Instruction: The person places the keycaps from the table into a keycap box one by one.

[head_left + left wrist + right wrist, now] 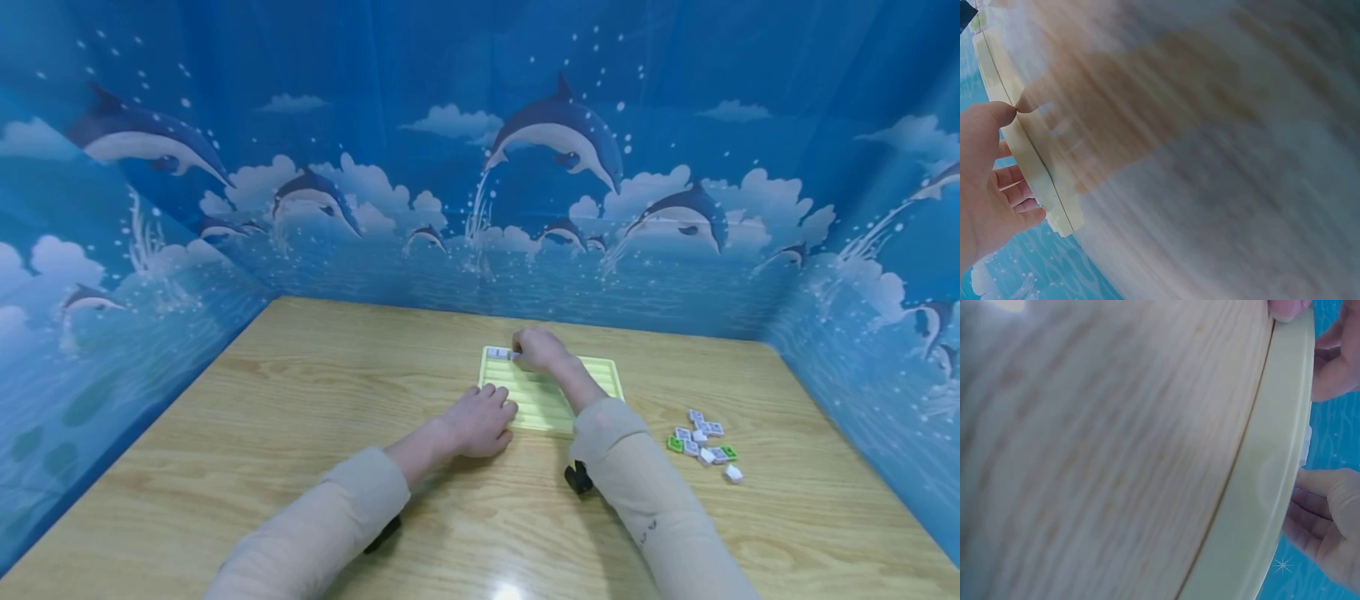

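A pale yellow tray (542,408) with ridged rows lies on the table. My left hand (480,419) holds its near left corner; in the left wrist view the thumb (1004,112) touches the outer wall and the fingers (1019,190) reach over the rim. My right hand (537,348) is bent down at the tray's far row, its fingertips at a small white tile (514,356), partly hidden. Two white tiles (497,353) sit to its left in the same row. In the right wrist view, the right hand (1335,519) is beyond the tray's side wall (1266,469).
Several loose tiles (691,448), white and green, lie on the table (300,400) to the right of the tray. A blue dolphin-print curtain (420,167) stands around the table's back and sides. Black wrist gear (578,477) shows under the right sleeve.
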`<state>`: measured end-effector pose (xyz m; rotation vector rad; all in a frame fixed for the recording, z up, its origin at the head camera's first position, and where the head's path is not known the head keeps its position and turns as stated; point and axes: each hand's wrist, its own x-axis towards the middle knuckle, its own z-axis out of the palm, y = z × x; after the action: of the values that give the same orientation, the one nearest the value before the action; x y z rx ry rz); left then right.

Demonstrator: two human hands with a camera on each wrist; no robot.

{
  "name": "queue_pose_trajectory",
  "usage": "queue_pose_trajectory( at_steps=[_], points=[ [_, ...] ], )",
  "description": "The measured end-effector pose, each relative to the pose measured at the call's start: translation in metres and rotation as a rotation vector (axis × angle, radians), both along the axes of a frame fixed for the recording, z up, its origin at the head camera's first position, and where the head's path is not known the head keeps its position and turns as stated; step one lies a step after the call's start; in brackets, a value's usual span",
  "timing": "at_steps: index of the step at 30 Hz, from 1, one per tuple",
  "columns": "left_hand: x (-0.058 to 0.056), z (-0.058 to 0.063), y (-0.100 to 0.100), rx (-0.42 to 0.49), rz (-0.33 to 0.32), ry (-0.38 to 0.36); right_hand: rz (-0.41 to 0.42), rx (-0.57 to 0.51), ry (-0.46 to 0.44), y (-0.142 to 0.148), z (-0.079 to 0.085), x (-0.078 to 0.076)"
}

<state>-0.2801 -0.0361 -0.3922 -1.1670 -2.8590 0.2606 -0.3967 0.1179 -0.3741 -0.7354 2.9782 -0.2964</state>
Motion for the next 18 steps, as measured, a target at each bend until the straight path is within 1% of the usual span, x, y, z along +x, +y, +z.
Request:
queue_pose_trajectory(
  at_steps=[6, 10, 13, 18],
  points=[
    [0.0002, -0.0018, 0.0001, 0.005, -0.004, -0.007, -0.021, 0.003, 0.007, -0.0023, -0.0011, 0.0018],
    [0.0003, -0.0024, -0.0001, 0.002, -0.005, 0.002, -0.026, -0.003, 0.013, -0.0029, -0.0023, 0.0013],
    [-0.0001, -0.0017, -0.0004, 0.005, -0.005, 0.01, -0.018, -0.04, -0.01, -0.0023, -0.0005, 0.0006],
    [0.0, -0.0006, -0.0002, 0.016, 0.0, -0.008, -0.022, -0.094, -0.066, 0.0045, 0.0048, 0.0016]
  ],
)
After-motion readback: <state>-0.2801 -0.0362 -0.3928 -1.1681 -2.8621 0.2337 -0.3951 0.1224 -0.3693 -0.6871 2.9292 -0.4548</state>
